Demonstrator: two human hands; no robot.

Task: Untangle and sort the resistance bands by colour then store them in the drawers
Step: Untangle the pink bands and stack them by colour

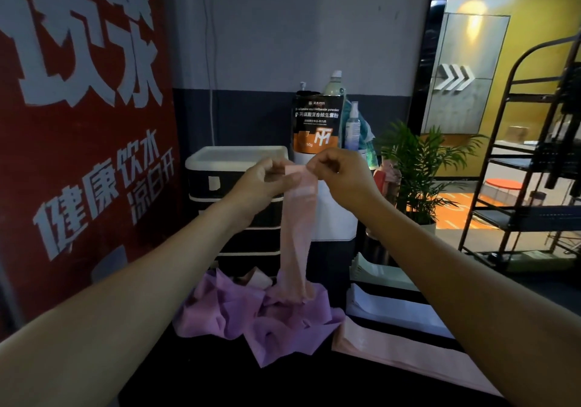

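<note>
Both hands are raised in front of the drawer unit (235, 167), each pinching the top edge of a pink band (298, 227). The left hand (267, 183) has its fingers curled, thumb and fingertips closed on the band's upper left corner; the right hand (339, 170) is likewise curled, nipping the upper right corner. The band hangs straight down from them in front of the drawer unit, its lower end bunched and resting on the purple bands (251, 315), which lie crumpled on the dark surface below the drawer unit. To the right of that heap lie flat pink bands (402, 353) and, behind them, flat white bands (396, 309). A powder pouch (316, 123) and a spray bottle (352, 126) stand just right of the drawer unit's top
</note>
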